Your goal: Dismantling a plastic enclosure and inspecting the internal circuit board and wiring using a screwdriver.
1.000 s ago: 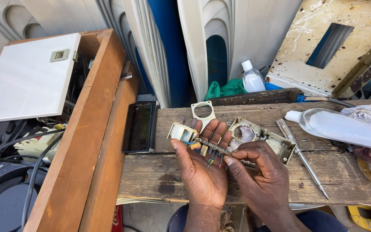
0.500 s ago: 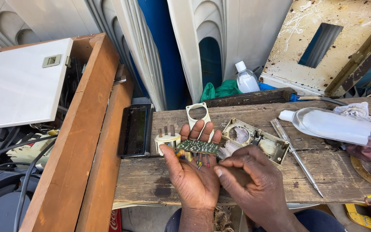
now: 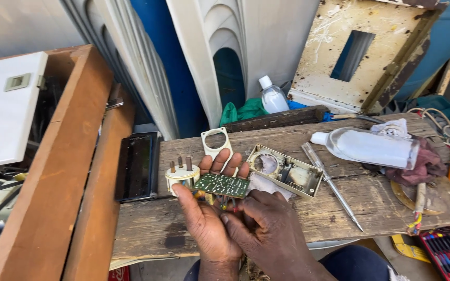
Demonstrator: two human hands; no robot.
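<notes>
Head view, left hand point(image 3: 212, 218) fingers clamped on green circuit board point(image 3: 221, 184), right hand point(image 3: 272, 229) fingers pinching its underside, white bottle point(image 3: 365, 147) lying right

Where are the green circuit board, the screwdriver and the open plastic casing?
green circuit board point(image 3: 221, 184), head view, middle of its green face
screwdriver point(image 3: 330, 183), head view, middle of its metal shaft
open plastic casing point(image 3: 305, 178), head view, its inner floor

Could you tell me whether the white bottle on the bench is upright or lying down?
Lying down: the white bottle rests on its side atop a cloth.
</notes>
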